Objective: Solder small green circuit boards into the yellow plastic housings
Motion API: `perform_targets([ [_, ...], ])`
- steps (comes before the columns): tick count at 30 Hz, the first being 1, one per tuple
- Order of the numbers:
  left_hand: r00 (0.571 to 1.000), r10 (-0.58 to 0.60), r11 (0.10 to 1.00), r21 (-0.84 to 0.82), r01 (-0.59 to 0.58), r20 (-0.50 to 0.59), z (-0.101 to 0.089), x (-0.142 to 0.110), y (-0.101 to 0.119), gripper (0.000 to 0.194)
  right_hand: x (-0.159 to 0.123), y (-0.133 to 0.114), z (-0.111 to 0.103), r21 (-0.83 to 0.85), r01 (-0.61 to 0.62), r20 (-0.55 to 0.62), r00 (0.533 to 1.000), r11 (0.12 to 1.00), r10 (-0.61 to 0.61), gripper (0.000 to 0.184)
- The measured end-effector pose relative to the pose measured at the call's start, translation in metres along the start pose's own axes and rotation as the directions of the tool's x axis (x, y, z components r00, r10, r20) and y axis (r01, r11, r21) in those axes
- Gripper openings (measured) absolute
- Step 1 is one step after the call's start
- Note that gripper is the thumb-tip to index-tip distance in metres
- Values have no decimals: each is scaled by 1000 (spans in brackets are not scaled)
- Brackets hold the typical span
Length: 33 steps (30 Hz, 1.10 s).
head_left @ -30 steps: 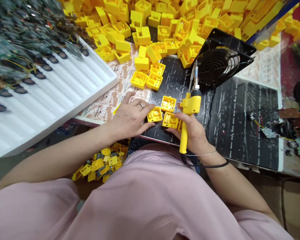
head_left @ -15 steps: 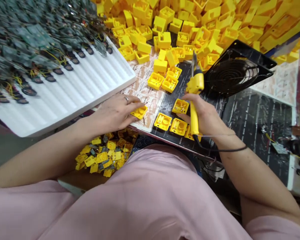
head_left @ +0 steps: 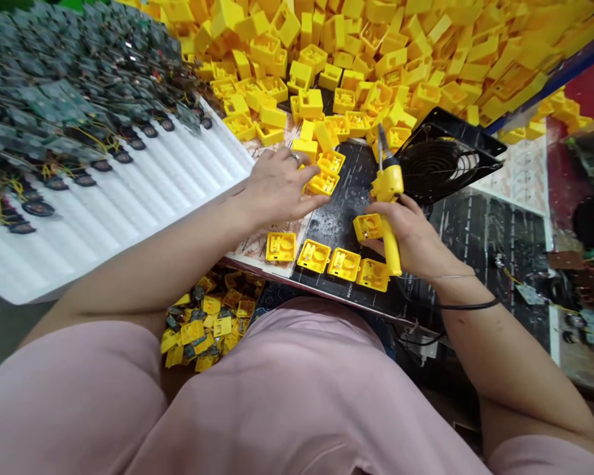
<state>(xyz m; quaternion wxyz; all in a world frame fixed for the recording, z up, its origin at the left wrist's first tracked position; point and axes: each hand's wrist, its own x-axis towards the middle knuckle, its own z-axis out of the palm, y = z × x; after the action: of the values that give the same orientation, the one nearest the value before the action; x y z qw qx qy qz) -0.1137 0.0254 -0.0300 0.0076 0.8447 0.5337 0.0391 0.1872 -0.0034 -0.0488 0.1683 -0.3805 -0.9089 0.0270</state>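
My left hand (head_left: 277,185) reaches forward over the bench, its fingers resting on yellow plastic housings (head_left: 321,178) at the edge of the big pile. My right hand (head_left: 410,241) is wrapped round a yellow soldering iron (head_left: 389,198), tip pointing up and away, and its fingers also touch one yellow housing (head_left: 367,226). Several open yellow housings (head_left: 327,258) lie in a row along the near edge of the black mat (head_left: 475,251).
A large heap of yellow housings (head_left: 376,53) fills the back. A white foam tray (head_left: 109,204) with circuit boards and wires (head_left: 54,119) sits left. A black fan (head_left: 440,161) leans at right. More yellow parts (head_left: 202,323) lie below the bench.
My left hand left a housing at the front row and moved forward to the housings by the pile. My right hand with the iron shifted slightly and now touches a housing.
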Motion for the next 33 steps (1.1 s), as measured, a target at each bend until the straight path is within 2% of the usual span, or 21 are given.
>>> perform_targets([
  [2, 999, -21, 1000, 19, 20, 48, 6, 20, 4, 58, -1, 5, 4, 63, -17, 23, 1000, 998, 15, 37],
  [3, 997, 5, 1000, 11, -6, 80, 9, 25, 5, 54, -3, 6, 6, 89, -35, 27, 999, 995, 32, 38],
  [6, 969, 205, 976, -104, -192, 140, 16, 29, 1, 47, -9, 6, 9, 127, -86, -6, 996, 988, 87, 40],
  [8, 931, 342, 928, -202, -314, 126, 18, 26, -2, 55, -11, 5, 11, 142, -107, -35, 993, 984, 113, 41],
  [9, 926, 365, 913, -230, -335, 98, 17, 24, -2, 61, -12, 6, 12, 148, -112, -45, 992, 983, 120, 41],
  [10, 936, 347, 917, -235, -323, 66, 14, 23, 0, 64, -12, 6, 12, 150, -110, -50, 992, 983, 119, 42],
  [12, 971, 237, 958, -170, -229, 25, 5, 19, 9, 54, -12, 6, 14, 140, -93, -55, 993, 986, 102, 44],
  [14, 985, 160, 987, -34, -158, 71, -6, 16, 22, 41, -11, 6, 14, 134, -80, -58, 994, 988, 88, 44],
  [17, 944, 225, 965, 81, -251, 239, -16, 17, 44, 42, -12, 5, 13, 143, -84, -37, 995, 986, 90, 40],
  [18, 925, 275, 951, 69, -302, 263, -16, 20, 49, 37, -12, 5, 12, 146, -87, -27, 995, 985, 92, 39],
  [20, 898, 365, 927, -5, -375, 245, -15, 25, 54, 33, -14, 5, 9, 154, -89, -12, 996, 984, 92, 39],
  [22, 913, 364, 931, -90, -354, 185, -13, 29, 49, 39, -16, 5, 6, 166, -85, -4, 996, 983, 86, 41],
  [25, 973, 160, 986, -81, -148, 165, -13, 29, 23, 40, -16, 5, 3, 204, -42, -34, 998, 978, 50, 47],
  [27, 963, 79, 997, 0, -82, 257, -15, 24, 1, 42, -11, 5, 6, 253, 15, -58, 998, 967, 0, 49],
  [30, 908, 121, 992, -5, -130, 402, -15, 13, -24, 54, -2, 4, 14, 322, 88, -54, 996, 943, -75, 41],
  [33, 914, 153, 988, -74, -135, 377, -10, 5, -28, 58, 1, 3, 23, 338, 73, -66, 996, 938, -54, 38],
])
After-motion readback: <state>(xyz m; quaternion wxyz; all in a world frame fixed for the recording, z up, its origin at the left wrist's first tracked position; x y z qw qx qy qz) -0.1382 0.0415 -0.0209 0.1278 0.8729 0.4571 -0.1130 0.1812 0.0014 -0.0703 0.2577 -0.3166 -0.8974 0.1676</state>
